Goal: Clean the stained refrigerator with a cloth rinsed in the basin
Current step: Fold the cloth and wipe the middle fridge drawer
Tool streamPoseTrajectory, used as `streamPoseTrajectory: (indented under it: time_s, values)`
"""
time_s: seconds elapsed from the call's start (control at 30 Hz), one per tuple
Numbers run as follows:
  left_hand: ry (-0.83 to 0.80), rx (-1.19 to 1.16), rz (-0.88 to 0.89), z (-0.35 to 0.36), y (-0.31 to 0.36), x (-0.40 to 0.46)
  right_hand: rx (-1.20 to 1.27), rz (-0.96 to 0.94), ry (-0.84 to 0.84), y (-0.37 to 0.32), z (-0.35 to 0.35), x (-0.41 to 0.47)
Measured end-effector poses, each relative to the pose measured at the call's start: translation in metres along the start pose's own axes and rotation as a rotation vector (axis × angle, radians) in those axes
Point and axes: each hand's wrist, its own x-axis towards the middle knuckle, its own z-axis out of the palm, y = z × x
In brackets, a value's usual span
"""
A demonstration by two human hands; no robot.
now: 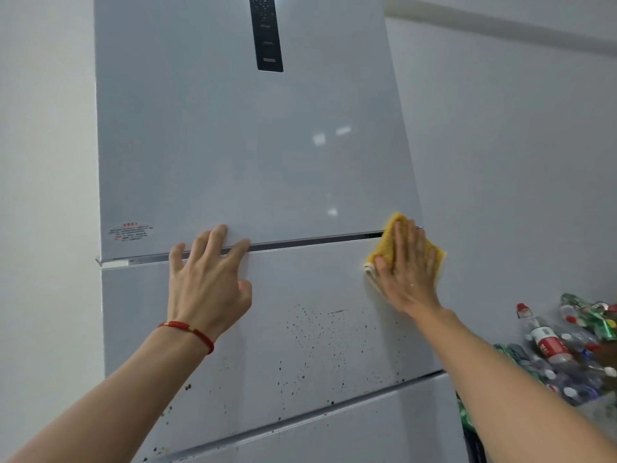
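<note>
Fridge [253, 155] fills the frame centre, its top and base cut off by the frame edges; the dark panel [266, 31] at upper centre is clipped at the top and its markings are too small to read, as is the red sticker [131, 232] at the upper door's lower left. Most of the yellow cloth [389, 240] is hidden under the right hand [409, 265]. Bottles [564, 349] at lower right are partly cut off. Bare wall lies on both sides of the fridge. Dark specks [314, 349] dot the middle door below the hands, well apart from the cloth. Left hand [207, 279] is spread, its fingertips on the upper door's bottom edge at the gap, a red bracelet [187, 330] on the wrist. Right hand lies flat with straight fingers, pressing the cloth over the gap at the fridge's right edge
</note>
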Motion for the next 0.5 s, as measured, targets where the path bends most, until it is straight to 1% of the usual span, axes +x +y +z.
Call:
streamPoseTrajectory:
  time_s: [0.1,0.13,0.2,0.23,0.3,0.33,0.43,0.5]
  values:
    - [-0.018,0.003,0.015,-0.003,-0.002,0.003,0.115,0.301,0.022,-0.005,-0.004,0.012]
    - [-0.023,-0.004,0.015,-0.004,-0.004,0.003,0.133,0.375,0.034,-0.011,-0.003,0.014]
    - [-0.019,-0.038,0.003,-0.005,-0.006,0.004,0.136,0.446,0.025,-0.029,-0.005,0.015]
    - [-0.018,-0.056,-0.003,-0.005,-0.006,0.005,0.129,0.442,0.011,-0.04,-0.005,0.013]
    - [-0.027,-0.07,-0.005,-0.006,-0.005,0.005,0.084,0.336,-0.013,-0.068,0.0,0.004]
    - [-0.03,-0.076,-0.004,-0.005,-0.004,0.005,0.054,0.232,-0.024,-0.083,0.005,-0.004]
    - [-0.007,-0.115,-0.005,-0.001,-0.004,0.002,-0.047,-0.197,-0.086,-0.117,0.019,-0.031]
    - [0.082,-0.202,-0.005,0.003,-0.01,-0.002,-0.171,-0.428,-0.12,-0.11,0.017,-0.032]
